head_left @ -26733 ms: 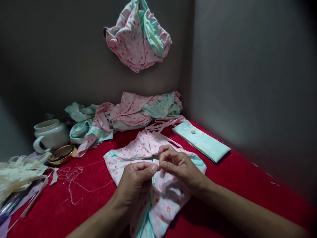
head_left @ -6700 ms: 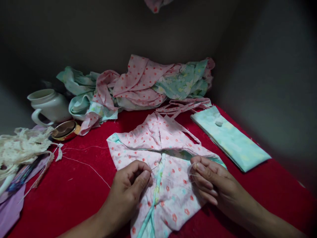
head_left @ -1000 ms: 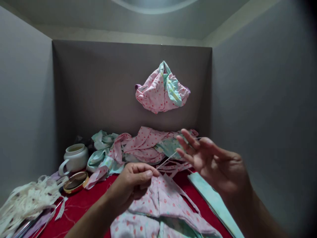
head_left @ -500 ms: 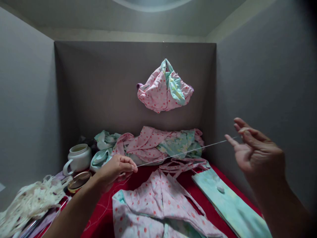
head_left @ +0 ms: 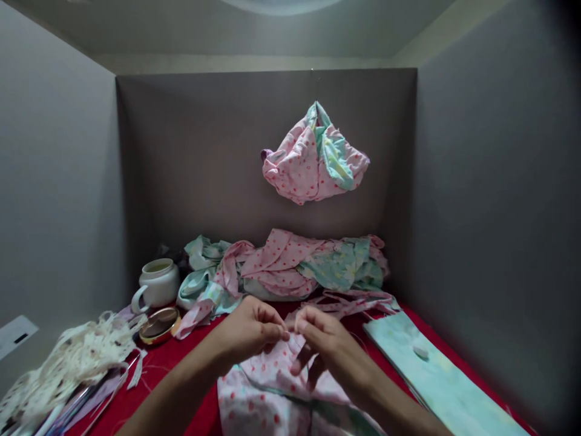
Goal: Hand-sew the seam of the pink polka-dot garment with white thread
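Observation:
My left hand and my right hand are close together over the pink dotted cloth, which lies at the front middle on the red surface. The left thumb and fingers are pinched; what they hold is too small to make out. On the right, thumb and forefinger are pinched too, with the other fingers curled loosely below, and anything between the tips cannot be made out. The hands hide the upper part of the cloth.
A pink and green cloth piece hangs before the back wall. Fabric is heaped behind. At left are a white mug, a round tin and cream lace. A green folded cloth with a white chalk-like piece lies right.
My hands were far apart with a thin white thread stretched between them. My right hand has moved left and down, beside my left hand. The stretched thread no longer shows. The view has shifted slightly.

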`<state>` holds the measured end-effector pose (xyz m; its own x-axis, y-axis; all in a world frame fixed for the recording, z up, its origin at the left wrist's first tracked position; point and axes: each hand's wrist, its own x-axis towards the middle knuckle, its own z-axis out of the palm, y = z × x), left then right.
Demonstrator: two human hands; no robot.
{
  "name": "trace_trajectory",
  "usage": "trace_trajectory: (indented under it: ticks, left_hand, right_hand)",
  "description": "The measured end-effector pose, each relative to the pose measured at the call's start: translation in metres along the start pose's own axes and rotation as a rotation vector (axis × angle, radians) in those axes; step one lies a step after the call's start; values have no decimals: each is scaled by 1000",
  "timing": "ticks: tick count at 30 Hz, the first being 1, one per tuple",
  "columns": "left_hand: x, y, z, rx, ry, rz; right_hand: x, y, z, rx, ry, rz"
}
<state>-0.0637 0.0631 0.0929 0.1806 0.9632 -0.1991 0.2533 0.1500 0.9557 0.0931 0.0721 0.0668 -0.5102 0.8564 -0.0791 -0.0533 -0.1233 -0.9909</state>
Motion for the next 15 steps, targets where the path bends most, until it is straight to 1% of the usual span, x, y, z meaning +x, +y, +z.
trace_trajectory:
  ticks: [2,4,9,12,15]
  left_hand:
    - [0,0,0,-13,-15,-1]
    - [1,0,-3,-32,-31,0]
    - [6,-4,-13,-68,-51,15]
    - [11,-9,-17,-67,-53,3]
    - [15,-14,-20,-59,-63,-18]
  right_hand:
    - [-3,2,4,-56,-10,8]
    - [-6,-3,-1,-18,56,-43]
    - [-8,-25,-36,264,245,-194]
    - [-11,-36,-58,334,335,-309]
    - [-17,-48,-73,380,418,-390]
